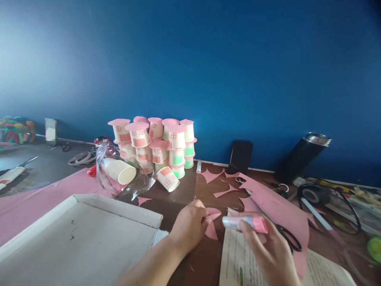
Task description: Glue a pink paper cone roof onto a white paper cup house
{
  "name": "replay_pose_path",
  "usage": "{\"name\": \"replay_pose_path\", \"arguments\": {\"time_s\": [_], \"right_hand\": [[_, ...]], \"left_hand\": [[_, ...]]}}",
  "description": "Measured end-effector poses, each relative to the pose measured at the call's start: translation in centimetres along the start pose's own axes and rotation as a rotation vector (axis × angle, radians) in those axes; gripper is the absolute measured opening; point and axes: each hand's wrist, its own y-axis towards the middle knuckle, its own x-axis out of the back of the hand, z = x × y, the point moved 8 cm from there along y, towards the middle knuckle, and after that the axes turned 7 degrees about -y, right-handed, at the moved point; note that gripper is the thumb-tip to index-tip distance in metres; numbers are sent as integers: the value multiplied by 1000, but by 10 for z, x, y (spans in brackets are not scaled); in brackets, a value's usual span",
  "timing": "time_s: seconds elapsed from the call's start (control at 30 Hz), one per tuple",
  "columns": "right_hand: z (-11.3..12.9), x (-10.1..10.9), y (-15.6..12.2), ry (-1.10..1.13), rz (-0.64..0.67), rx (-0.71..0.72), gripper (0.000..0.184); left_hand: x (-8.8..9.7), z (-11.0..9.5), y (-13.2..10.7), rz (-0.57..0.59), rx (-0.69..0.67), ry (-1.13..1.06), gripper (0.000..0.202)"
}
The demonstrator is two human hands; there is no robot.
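My left hand (189,227) is closed in a pinch on a pink paper disc (213,214), low over the brown table. Part of the disc is hidden behind the fingers. To the right, my right hand (269,248) grips a glue stick (242,223) with a pink end, held sideways above a printed sheet (238,254). Beyond the hands, paper cups (176,140) with drawn windows and doors stand stacked in columns, pink paper discs on top and between them. One decorated cup (168,179) lies on its side in front of the stacks.
A white box lid (89,238) fills the near left. Behind it, nested plain cups (120,171) lie in clear plastic. Cut pink paper (279,214) and black-handled scissors (287,238) lie right. A phone (240,157) and black flask (297,159) lean on the blue wall.
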Motion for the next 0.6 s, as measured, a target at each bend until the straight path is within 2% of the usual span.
{"name": "replay_pose_path", "arguments": {"time_s": [0.1,0.17,0.23,0.43,0.6], "right_hand": [[19,-15,-8,-157,90,150,21],[25,-23,-11,-179,164,184,20],[28,-28,-11,-170,210,190,20],[33,-33,-9,-176,242,200,21],[30,-41,-11,-154,298,166,20]], "left_hand": [[-1,-3,0,30,-23,-7,24],[0,-5,0,45,-39,-10,23],[1,-6,1,54,-54,-16,24],[3,-7,3,41,-81,-34,25],[4,-7,3,39,-85,-47,24]]}}
